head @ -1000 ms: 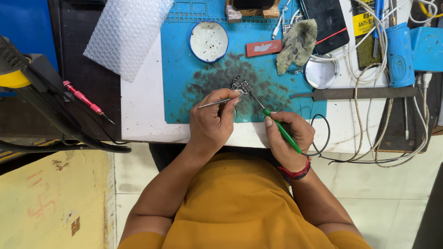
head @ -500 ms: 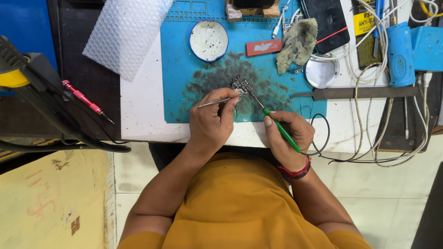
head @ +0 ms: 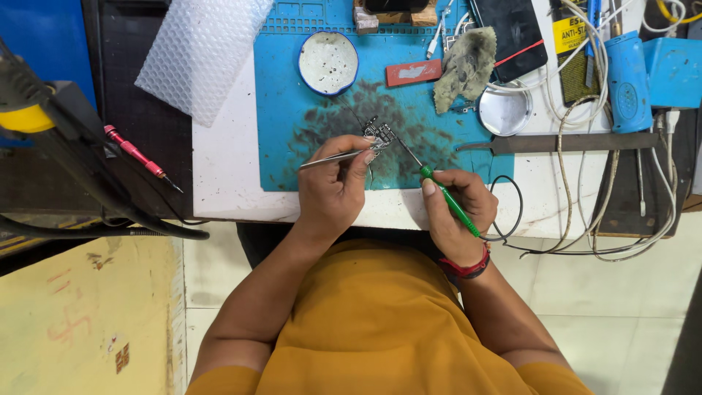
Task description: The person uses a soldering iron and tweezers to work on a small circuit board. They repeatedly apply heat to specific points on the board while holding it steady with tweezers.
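On the blue mat (head: 292,95), our left hand (head: 333,186) pinches tweezers (head: 333,156) and our right hand (head: 457,212) grips a green screwdriver (head: 446,201). Both tips meet at the small circuit board (head: 379,133), just ahead of us, nearer the left hand.

The small metal part (head: 379,133) on the blue mat (head: 285,110) is too tiny to make out in any detail, and the left hand (head: 333,192) covers where the tweezers (head: 333,157) meet it. The green screwdriver (head: 447,206) vanishes partly inside the right hand (head: 455,212). The dark phone (head: 512,33), the bubble wrap (head: 201,51) and the cables (head: 629,219) run off the frame's edges.
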